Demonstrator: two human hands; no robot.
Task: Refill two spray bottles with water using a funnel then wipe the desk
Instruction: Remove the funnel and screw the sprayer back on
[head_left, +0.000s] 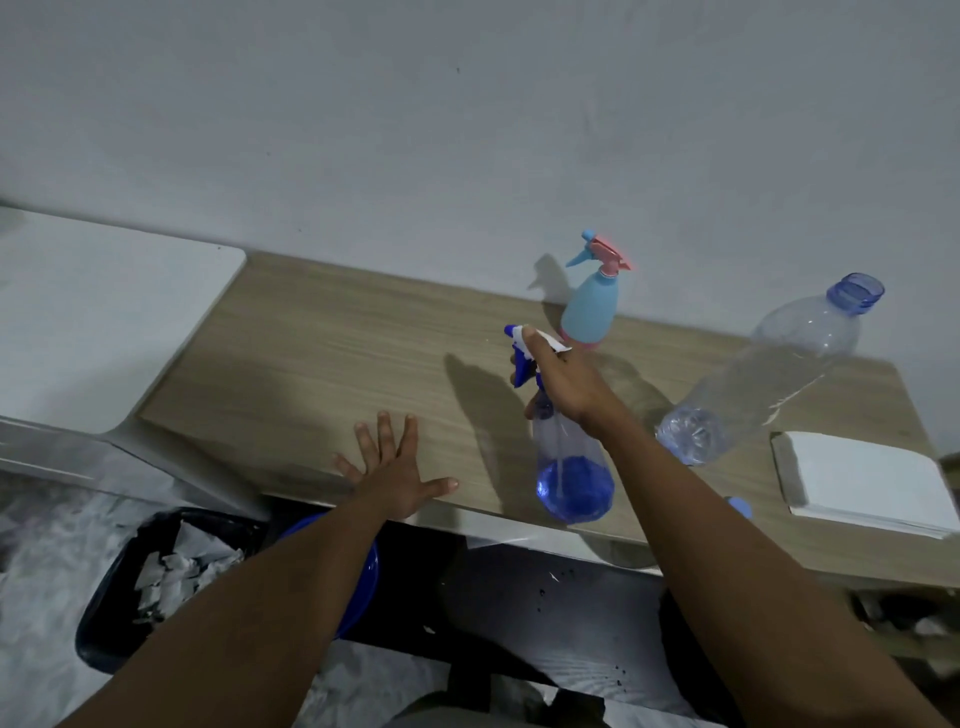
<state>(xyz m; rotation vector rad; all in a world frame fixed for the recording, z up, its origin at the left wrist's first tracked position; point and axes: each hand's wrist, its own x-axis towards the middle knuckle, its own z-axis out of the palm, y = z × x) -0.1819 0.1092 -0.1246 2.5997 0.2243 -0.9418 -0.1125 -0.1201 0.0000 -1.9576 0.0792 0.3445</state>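
Note:
A clear spray bottle with a blue base and a blue-and-white trigger head stands near the desk's front edge. My right hand grips its neck and head from above. A light blue spray bottle with a pink trigger stands behind it against the wall. A large clear water bottle with an open blue neck stands at the right, almost empty. My left hand rests flat on the wooden desk with fingers spread. A blue funnel-like object shows below the desk edge, partly hidden by my left arm.
A stack of white paper napkins lies at the desk's right end. A small blue cap peeks out beside my right arm. A black bin with crumpled paper stands on the floor at the left. A white surface adjoins the desk.

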